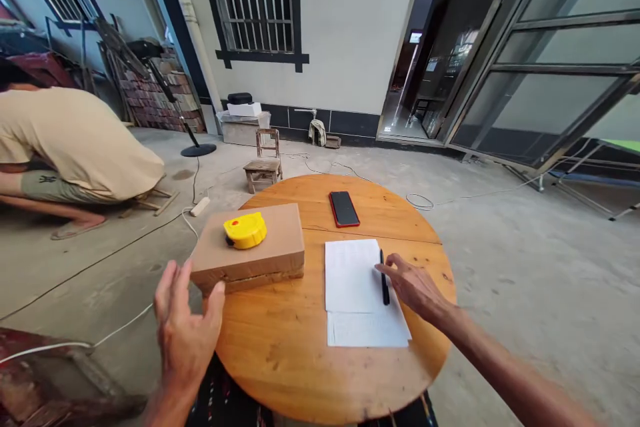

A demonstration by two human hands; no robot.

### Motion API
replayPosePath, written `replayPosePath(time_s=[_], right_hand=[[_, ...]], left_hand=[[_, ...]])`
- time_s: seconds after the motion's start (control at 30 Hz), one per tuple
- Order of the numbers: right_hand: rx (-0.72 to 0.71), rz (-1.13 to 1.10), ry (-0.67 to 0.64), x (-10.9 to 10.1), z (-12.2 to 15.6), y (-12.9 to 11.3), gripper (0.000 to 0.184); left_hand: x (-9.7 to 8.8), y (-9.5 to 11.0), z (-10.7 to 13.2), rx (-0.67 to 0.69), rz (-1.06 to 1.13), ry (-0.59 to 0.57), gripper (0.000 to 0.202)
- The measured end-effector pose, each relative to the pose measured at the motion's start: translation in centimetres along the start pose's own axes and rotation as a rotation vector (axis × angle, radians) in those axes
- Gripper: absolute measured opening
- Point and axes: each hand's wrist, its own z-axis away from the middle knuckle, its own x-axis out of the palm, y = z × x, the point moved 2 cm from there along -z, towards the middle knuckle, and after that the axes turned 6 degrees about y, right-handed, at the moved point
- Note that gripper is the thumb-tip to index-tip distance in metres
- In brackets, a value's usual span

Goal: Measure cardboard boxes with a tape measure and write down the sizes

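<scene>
A round wooden table (300,347) stands in front of me. On its left part lies a brown cardboard box (270,250) with a yellow tape measure (245,230) on top. My left hand (185,327) hovers open just in front of the box's near left corner, fingers spread, holding nothing. White paper sheets (353,280) lie on the right part, with a black pen (384,277) along their right edge. My right hand (415,287) rests beside the pen, fingers stretched out and touching it, not gripping. A red-cased phone (344,208) lies at the far side.
A person in a beige shirt (75,140) crouches on the concrete floor at the left. A small wooden chair (265,163) stands behind the table. Cables (125,323) run across the floor. A glass door frame (550,67) leans at the right.
</scene>
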Motion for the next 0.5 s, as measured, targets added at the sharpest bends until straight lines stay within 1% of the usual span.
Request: replayPosePath(time_s=[0.03, 0.07, 0.1, 0.17, 0.23, 0.3, 0.37, 0.43, 0.5], right_hand=[[-0.049, -0.002, -0.005, 0.2, 0.1, -0.1, 0.040], [-0.094, -0.006, -0.009, 0.4, 0.1, -0.2, 0.037], [-0.135, -0.012, -0.012, 0.4, 0.0, -0.2, 0.034], [-0.189, -0.027, -0.005, 0.1, 0.0, 0.0, 0.028], [-0.191, -0.043, 0.026, -0.6, 0.0, 0.4, 0.025], [-0.126, -0.052, 0.085, -1.4, 0.4, 1.1, 0.021], [-0.011, -0.056, 0.154, -2.1, 1.3, 1.8, 0.021], [0.086, -0.058, 0.211, -2.5, 2.6, 2.2, 0.023], [0.148, -0.095, 0.240, -2.4, 3.8, 2.2, 0.023]], left_hand=[[-0.4, 1.2, 1.2, 0.010, 0.007, 0.024, 0.058], [-0.6, 2.3, 2.6, 0.026, 0.026, -0.010, 0.057], [-0.6, 3.5, 4.1, 0.073, 0.051, -0.061, 0.054], [-0.1, 5.4, 7.4, 0.171, 0.105, -0.241, 0.046], [1.0, 6.7, 10.0, 0.257, 0.151, -0.377, 0.042], [2.3, 7.3, 11.7, 0.294, 0.145, -0.474, 0.045], [3.5, 7.5, 12.6, 0.329, 0.112, -0.550, 0.051], [4.6, 7.5, 13.4, 0.416, 0.102, -0.586, 0.057], [5.7, 7.4, 14.3, 0.527, 0.111, -0.577, 0.058]])
